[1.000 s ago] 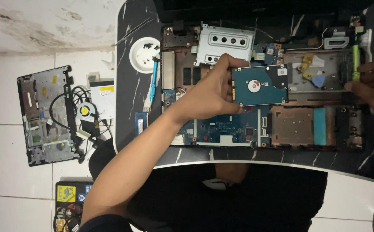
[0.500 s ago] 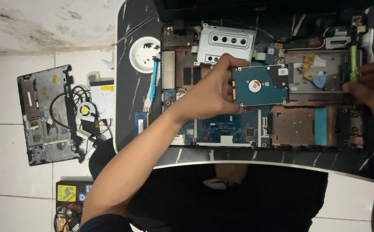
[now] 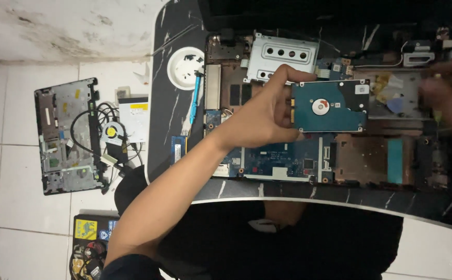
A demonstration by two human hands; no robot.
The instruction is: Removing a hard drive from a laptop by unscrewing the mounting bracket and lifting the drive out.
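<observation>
Left hand [image 3: 259, 116] at frame centre pinches the blue hard drive [image 3: 330, 106] by its 9 o'clock edge, thumb under and fingers over the top corner, holding it flat above the opened laptop chassis [image 3: 288, 161] on the black marble-pattern table [image 3: 166, 103]. Right hand [image 3: 449, 85] at 3 o'clock is motion-blurred over the chassis's far right side, finger state can't tell. Further out at 10 o'clock: white dish of screws [image 3: 184, 67], blue tool [image 3: 196, 96] beside it; stripped laptop base [image 3: 67, 135] and fan [image 3: 113, 132] on the floor at 9 o'clock.
</observation>
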